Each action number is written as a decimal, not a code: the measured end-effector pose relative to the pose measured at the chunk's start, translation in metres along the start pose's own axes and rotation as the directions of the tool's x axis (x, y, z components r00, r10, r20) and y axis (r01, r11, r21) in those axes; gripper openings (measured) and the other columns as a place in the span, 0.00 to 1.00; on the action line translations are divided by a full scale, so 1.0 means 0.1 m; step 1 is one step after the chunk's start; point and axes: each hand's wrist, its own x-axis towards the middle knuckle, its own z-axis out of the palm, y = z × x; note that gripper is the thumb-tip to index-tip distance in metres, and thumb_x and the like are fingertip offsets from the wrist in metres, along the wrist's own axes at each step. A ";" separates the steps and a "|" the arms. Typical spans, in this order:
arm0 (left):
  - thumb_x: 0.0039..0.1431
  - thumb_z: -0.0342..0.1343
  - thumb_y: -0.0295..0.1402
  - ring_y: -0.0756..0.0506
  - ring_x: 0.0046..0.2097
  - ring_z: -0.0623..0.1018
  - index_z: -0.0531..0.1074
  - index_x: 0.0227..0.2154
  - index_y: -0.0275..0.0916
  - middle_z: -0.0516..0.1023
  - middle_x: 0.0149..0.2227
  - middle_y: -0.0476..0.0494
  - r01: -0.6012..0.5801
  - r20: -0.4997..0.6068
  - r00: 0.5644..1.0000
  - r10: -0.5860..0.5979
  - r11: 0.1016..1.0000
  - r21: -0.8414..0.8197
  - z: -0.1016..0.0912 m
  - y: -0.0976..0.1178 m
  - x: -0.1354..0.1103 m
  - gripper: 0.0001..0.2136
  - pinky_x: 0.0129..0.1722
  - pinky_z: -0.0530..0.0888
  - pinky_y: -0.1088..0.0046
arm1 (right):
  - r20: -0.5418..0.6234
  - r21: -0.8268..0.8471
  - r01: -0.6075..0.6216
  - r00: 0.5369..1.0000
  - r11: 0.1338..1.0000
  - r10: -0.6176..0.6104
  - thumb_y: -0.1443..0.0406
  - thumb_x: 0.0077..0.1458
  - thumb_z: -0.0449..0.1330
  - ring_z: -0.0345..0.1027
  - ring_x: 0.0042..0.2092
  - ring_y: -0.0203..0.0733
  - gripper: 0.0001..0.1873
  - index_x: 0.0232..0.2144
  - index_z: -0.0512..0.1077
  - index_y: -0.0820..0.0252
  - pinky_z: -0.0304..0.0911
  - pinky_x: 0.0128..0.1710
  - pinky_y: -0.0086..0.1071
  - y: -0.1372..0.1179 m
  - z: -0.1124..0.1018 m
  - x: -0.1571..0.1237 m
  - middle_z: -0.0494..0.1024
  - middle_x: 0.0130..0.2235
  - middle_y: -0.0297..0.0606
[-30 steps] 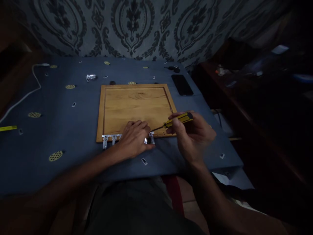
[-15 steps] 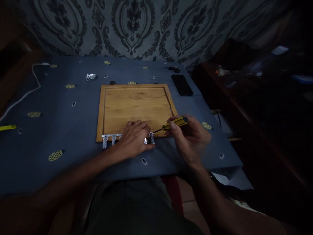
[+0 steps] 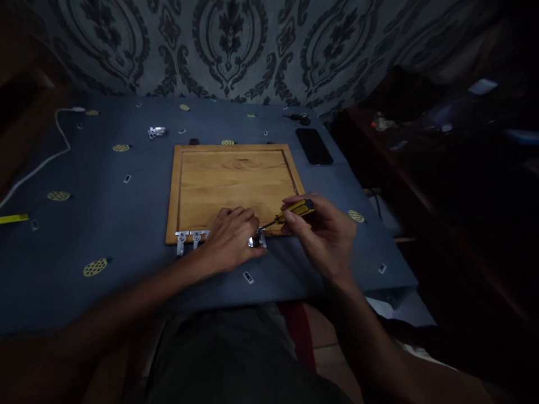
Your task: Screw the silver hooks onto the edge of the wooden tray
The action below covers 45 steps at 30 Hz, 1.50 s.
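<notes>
A wooden panel (image 3: 236,179) with a raised frame lies on the blue-covered table (image 3: 138,224). Along its near edge sit several metal hinges, among them a left one (image 3: 181,241) and its neighbour (image 3: 196,238). My left hand (image 3: 233,238) is closed over the near edge, its fingers gripping a shiny hinge (image 3: 256,240) that shows partly beyond the thumb. In my right hand (image 3: 326,233) is a yellow-and-black screwdriver (image 3: 297,210), held tilted, its tip at the hinge by my left fingertips. The screw itself is too small to make out.
A loose hinge (image 3: 158,132) lies behind the panel to the left. At the back right are a black phone (image 3: 314,147) and a small dark object (image 3: 302,118). A white cable (image 3: 63,140) and a yellow strip (image 3: 13,219) are on the left.
My right hand and the screwdriver handle have shifted slightly left and the grip has turned a little. The tip stays at the hinge; my left hand has hardly moved.
</notes>
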 end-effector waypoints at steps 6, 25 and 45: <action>0.61 0.66 0.45 0.35 0.54 0.75 0.75 0.45 0.35 0.78 0.48 0.38 -0.011 -0.017 1.000 0.011 1.000 -0.004 0.02 -0.02 0.00 0.19 0.55 0.68 0.58 | 0.185 0.070 -0.006 0.983 0.998 -0.007 0.55 0.63 0.65 0.74 0.34 0.38 0.12 0.40 0.81 0.55 0.70 0.29 0.32 -0.05 -0.13 0.10 0.80 0.39 0.38; 0.62 0.65 0.45 0.35 0.55 0.74 0.76 0.45 0.35 0.78 0.49 0.37 -0.017 -0.045 0.999 0.018 1.000 0.009 0.06 -0.03 0.00 0.18 0.55 0.68 0.56 | 0.019 -0.098 0.104 0.995 0.990 -0.102 0.55 0.58 0.70 0.69 0.30 0.39 0.14 0.27 0.74 0.55 0.65 0.28 0.34 -0.04 -0.03 0.08 0.75 0.28 0.33; 0.62 0.66 0.46 0.36 0.54 0.75 0.75 0.45 0.35 0.77 0.47 0.38 -0.009 -0.021 1.000 0.009 1.000 -0.003 0.02 -0.02 -0.01 0.19 0.55 0.68 0.57 | -0.183 -0.030 0.110 0.977 0.993 -0.114 0.56 0.63 0.65 0.68 0.26 0.35 0.07 0.34 0.78 0.49 0.67 0.25 0.33 -0.20 -0.03 0.14 0.75 0.32 0.32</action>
